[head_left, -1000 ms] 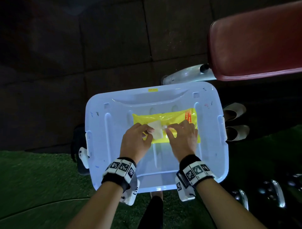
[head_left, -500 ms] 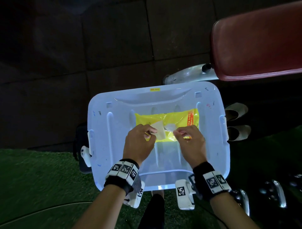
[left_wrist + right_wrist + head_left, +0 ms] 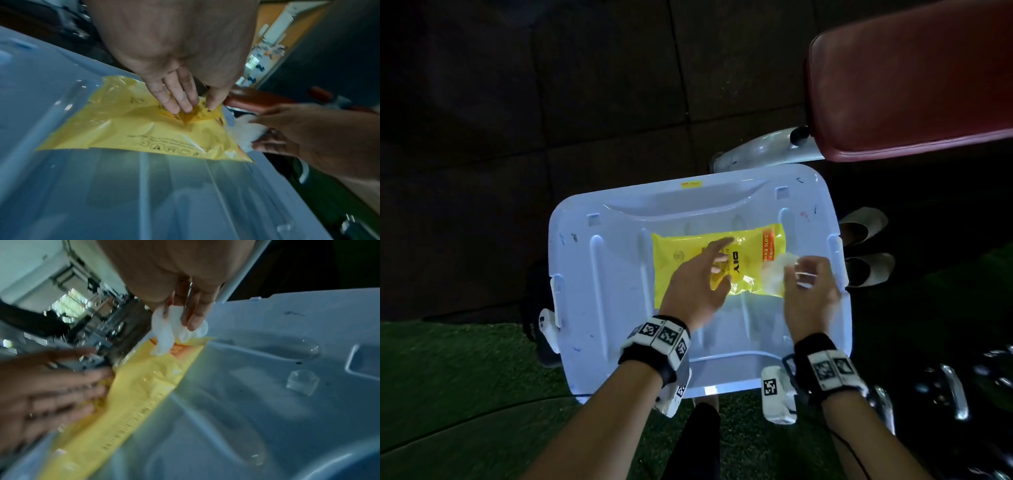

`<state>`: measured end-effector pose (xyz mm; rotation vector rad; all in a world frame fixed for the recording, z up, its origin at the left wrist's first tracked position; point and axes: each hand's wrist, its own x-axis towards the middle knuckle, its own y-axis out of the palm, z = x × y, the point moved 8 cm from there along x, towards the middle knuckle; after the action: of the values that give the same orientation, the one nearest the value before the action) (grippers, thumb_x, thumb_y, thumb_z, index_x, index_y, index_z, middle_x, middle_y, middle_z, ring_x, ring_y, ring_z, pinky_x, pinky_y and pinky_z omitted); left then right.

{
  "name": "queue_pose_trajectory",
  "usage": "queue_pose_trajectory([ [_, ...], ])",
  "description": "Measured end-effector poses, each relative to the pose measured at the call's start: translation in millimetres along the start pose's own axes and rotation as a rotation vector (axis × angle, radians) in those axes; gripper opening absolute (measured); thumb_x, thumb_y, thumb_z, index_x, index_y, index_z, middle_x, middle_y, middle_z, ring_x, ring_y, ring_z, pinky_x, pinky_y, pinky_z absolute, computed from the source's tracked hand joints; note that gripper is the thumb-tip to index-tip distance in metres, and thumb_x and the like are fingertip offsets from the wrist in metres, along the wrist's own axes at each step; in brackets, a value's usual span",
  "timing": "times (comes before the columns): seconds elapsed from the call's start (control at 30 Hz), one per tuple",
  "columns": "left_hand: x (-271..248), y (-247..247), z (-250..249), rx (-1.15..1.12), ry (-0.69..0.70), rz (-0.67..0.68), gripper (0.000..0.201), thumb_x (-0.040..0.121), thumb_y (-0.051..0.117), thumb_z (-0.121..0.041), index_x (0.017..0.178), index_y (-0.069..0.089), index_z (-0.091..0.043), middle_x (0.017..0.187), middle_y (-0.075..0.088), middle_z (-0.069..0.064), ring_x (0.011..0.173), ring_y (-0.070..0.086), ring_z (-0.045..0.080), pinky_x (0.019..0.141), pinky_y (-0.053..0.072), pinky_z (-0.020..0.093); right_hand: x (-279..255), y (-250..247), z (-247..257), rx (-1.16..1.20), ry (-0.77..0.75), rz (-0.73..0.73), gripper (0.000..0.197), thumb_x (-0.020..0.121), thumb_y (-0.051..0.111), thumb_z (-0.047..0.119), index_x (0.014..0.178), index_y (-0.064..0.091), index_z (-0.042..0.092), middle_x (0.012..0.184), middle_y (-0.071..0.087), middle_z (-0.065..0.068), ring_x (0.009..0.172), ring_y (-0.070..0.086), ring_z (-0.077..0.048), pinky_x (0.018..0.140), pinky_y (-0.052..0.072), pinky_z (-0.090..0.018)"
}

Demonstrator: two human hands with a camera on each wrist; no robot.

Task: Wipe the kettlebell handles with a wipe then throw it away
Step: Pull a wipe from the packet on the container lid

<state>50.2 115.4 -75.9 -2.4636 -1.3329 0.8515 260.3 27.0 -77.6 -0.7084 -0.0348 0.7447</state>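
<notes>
Green turf (image 3: 448,394) covers the floor at the near left, with dark floor tiles (image 3: 517,102) beyond it. One pale blue bin lid (image 3: 599,274) fills the middle, and one yellow wipes pack (image 3: 674,246) lies flat on it. The left hand (image 3: 697,282) rests on the pack with its fingers (image 3: 170,97) straight and pressing the film down. Just right of the pack, the right hand (image 3: 808,291) pinches one crumpled white wipe (image 3: 168,331) between thumb and fingers, the wipe hanging over the pack's orange-printed end. Each wrist wears one marker band, two in all. Two pale shoes (image 3: 866,246) sit beside the lid's right edge. One red padded bench (image 3: 911,85) stands at the far right, and shiny kettlebell handles (image 3: 955,390) show dimly at the near right, too dark to count.
</notes>
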Motion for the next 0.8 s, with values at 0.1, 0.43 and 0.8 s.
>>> queue_pose_trajectory([
  [0.1, 8, 26, 2, 0.246, 0.034, 0.052, 0.048, 0.100, 0.062, -0.021, 0.146, 0.053, -0.033, 0.133, 0.068, -0.009, 0.115, 0.062, 0.018, 0.104, 0.048, 0.038, 1, 30, -13, -0.170, -0.169, 0.152, 0.037, 0.087, 0.071, -0.007, 0.121, 0.073, 0.009, 0.107, 0.062, -0.015, 0.080, 0.065, -0.030, 0.071, 0.061, -0.043],
  [0.43, 10, 75, -8, 0.942, 0.050, 0.171, 0.065, 0.096, 0.045, -0.022, 0.159, 0.032, -0.011, 0.158, 0.045, -0.004, 0.132, 0.040, 0.030, 0.099, 0.037, 0.043, 3, 14, -24, -0.148, -0.237, 0.132, 0.016, 0.075, 0.072, -0.007, 0.085, 0.070, 0.005, 0.083, 0.070, -0.011, 0.077, 0.067, -0.031, 0.073, 0.048, -0.025],
  [0.8, -87, 155, -46, 0.745, -0.031, 0.190, 0.064, 0.096, 0.059, -0.025, 0.156, 0.039, -0.026, 0.171, 0.015, 0.009, 0.156, 0.017, 0.032, 0.120, 0.029, 0.047, -97, -174, -178, 0.101, 0.401, 0.021, 0.025, 0.084, 0.072, 0.004, 0.096, 0.082, 0.023, 0.109, 0.072, -0.001, 0.088, 0.065, -0.011, 0.080, 0.051, -0.022],
])
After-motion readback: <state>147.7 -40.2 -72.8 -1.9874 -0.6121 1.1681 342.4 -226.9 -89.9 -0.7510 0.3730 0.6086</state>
